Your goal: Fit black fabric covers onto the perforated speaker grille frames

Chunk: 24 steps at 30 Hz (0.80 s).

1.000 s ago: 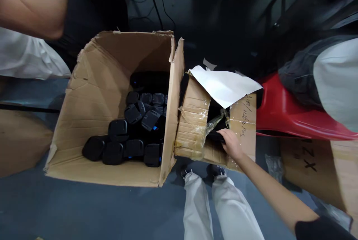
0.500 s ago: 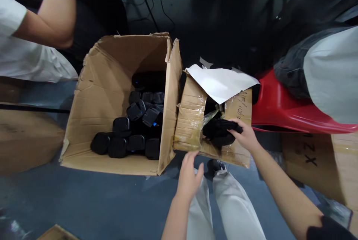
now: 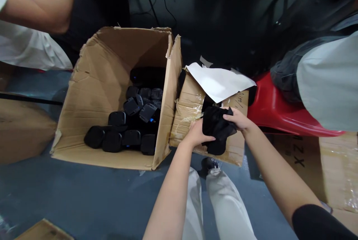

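1. Bundle (image 3: 217, 126), black, crumpled, cloth-like: we find it over the opening of the small taped carton (image 3: 190, 103), held between both hands.
2. Left hand (image 3: 197, 134): we see it grasping the bundle's left side, thumb laid across the near part.
3. Right hand (image 3: 237, 118): we see it gripping the bundle's right edge between thumb and fingers.
4. White sheet (image 3: 219, 81): draped over the small carton's far side.
5. Large open carton (image 3: 95, 72): left of the small one; inside, we count several black blocky pieces (image 3: 112, 141), some showing blue spots.
6. Red chair (image 3: 270, 107): right of the small carton.
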Each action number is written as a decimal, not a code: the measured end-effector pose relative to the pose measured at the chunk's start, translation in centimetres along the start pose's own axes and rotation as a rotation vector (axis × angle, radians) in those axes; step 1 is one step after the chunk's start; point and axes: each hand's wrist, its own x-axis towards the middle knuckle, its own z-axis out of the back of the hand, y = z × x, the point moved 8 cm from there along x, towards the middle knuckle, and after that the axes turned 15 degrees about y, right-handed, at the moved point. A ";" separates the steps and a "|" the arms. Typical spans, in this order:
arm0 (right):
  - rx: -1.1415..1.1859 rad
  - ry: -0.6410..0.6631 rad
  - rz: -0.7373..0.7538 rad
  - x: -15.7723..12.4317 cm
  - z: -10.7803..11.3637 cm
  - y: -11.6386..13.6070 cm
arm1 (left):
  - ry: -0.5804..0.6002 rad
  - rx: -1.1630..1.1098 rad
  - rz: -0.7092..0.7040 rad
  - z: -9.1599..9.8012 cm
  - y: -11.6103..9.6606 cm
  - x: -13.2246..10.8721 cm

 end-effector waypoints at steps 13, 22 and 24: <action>0.313 -0.186 -0.008 0.0 0.2 -5.0 | -0.159 -0.124 0.041 0.2 -0.5 -1.3; 0.033 -0.413 -0.121 -3.0 0.6 -8.2 | -0.190 -0.602 0.013 0.4 0.1 -5.3; -0.051 -0.475 -0.158 -3.4 0.9 -8.9 | -0.235 -0.626 0.058 0.8 -0.3 -7.3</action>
